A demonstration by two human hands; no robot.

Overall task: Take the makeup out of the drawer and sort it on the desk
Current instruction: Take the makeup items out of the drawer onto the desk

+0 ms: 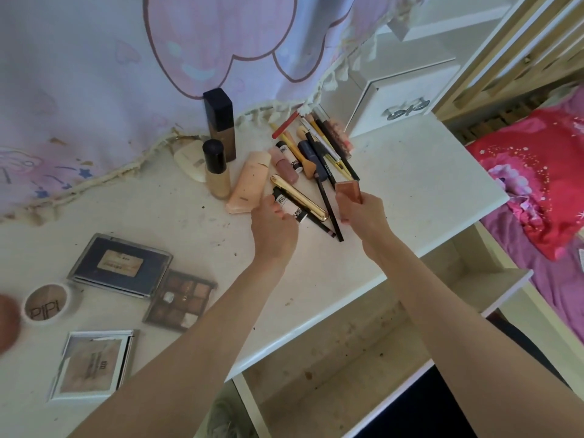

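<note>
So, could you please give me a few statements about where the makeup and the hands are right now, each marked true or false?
1. The right hand holds a copper-coloured case. True.
2. The left hand is empty. False: it pinches a small black-and-white tube.
3. The gold tube stands upright. False: it lies flat on the desk.
4. The open drawer looks emptied. True.
5. The eyeshadow palette lies among the pencils. False: it lies at the left, beside the dark blue compact.
</note>
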